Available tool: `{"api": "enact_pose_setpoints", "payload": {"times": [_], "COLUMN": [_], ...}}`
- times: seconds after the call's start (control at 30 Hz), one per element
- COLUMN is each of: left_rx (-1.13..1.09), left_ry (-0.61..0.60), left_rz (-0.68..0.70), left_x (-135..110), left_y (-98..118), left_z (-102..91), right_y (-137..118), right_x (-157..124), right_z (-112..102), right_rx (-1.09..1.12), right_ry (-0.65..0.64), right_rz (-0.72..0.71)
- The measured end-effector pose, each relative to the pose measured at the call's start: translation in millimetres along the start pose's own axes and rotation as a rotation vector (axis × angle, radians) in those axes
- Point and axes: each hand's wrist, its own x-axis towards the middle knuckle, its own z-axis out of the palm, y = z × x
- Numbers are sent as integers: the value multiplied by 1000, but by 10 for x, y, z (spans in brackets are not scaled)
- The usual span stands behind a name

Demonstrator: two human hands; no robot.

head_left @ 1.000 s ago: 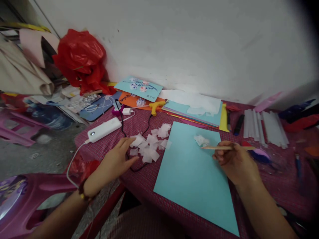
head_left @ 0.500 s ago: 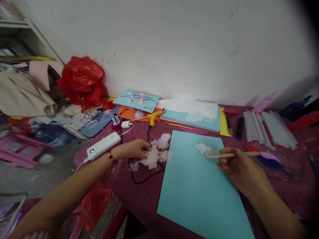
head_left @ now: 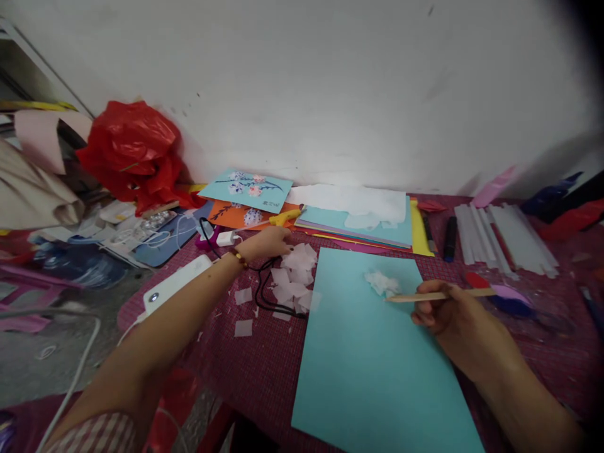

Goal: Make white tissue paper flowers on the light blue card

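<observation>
Left hand (head_left: 270, 244): fingers curled; cannot tell if gripping
Paper squares (head_left: 295, 289): just nearside of left hand
White tuft (head_left: 382, 283): between hands, nearer the right
Wooden stick (head_left: 402, 297): lengthwise sideways, tip leftward by tuft
Right hand (head_left: 457, 321): pinching stick

Head-worn view, forward and down, near table (head_left: 264, 371)

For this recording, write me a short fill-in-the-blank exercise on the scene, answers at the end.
The right hand holds a wooden stick over a large sheet coloured ____.
A crumpled white clump lies ____ that sheet.
Most loose white squares lie to its ____.
Beside the left hand, the glue gun is coloured ____.

Missing words: blue; on; left; yellow.
</observation>
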Motion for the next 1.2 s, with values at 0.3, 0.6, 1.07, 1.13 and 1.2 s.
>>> {"api": "enact_pose_setpoints", "payload": {"times": [0.3, 0.6, 1.07, 1.13, 1.2], "left_rx": [-104, -398, -96, -188, -277], "left_ry": [200, -25, 139, 160, 214], "left_rz": [-40, -5, -497, -482, -458], "left_x": [-711, -1167, -1563, -1569, -1563], "left_y": [107, 220, -166, -138, -46], "left_z": [-230, -203, 356, 329, 205], "right_y": [-78, -38, -52, -44, -68], "right_x": [-21, -21, -37, -41, -59], "right_z": [53, 74, 108, 90, 72], "right_rx": [-22, -21, -10, -3, -8], "right_ry": [72, 30, 10, 2, 15], "right_rz": [27, -3, -35, -64, -104]}}
